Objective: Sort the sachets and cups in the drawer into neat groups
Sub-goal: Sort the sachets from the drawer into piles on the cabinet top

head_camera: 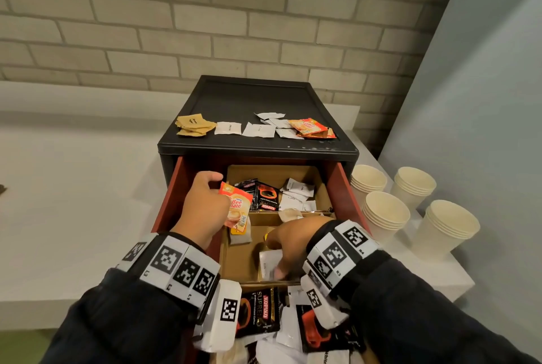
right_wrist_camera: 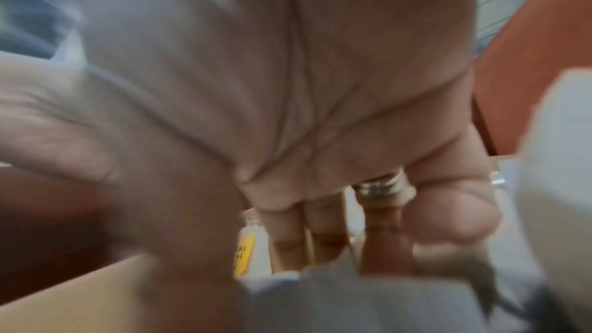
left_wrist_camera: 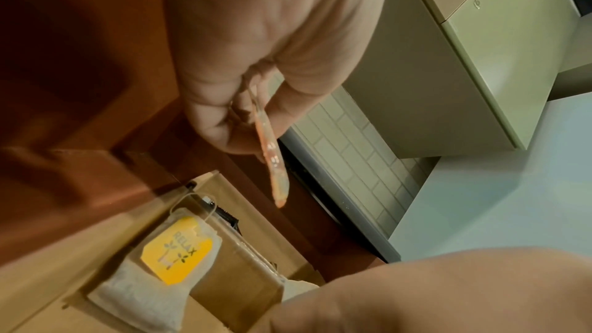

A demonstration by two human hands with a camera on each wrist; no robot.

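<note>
The red drawer (head_camera: pixel 176 187) is pulled out, with cardboard dividers (head_camera: pixel 281 215) splitting it into compartments. My left hand (head_camera: pixel 218 187) is over the drawer's left side and pinches an orange Coffee-mate sachet (head_camera: pixel 237 207); in the left wrist view the left hand (left_wrist_camera: pixel 253 110) shows that sachet (left_wrist_camera: pixel 272 158) edge-on. My right hand (head_camera: pixel 275 258) reaches into the middle compartment, thumb and fingers closed on a white sachet (head_camera: pixel 268 264). The right wrist view is blurred: the right hand (right_wrist_camera: pixel 320 250) points down behind a grey-white sachet (right_wrist_camera: pixel 352 300). A tea bag with a yellow tag (left_wrist_camera: pixel 177 250) lies beneath my left hand.
On the black cabinet top (head_camera: pixel 249 96) lie brown sachets (head_camera: pixel 193 126), white sachets (head_camera: pixel 259 130) and orange sachets (head_camera: pixel 311 128) in separate groups. Several stacks of paper cups (head_camera: pixel 384 217) stand on the white counter to the right. Black Kopiko sachets (head_camera: pixel 265 196) fill the back and front compartments.
</note>
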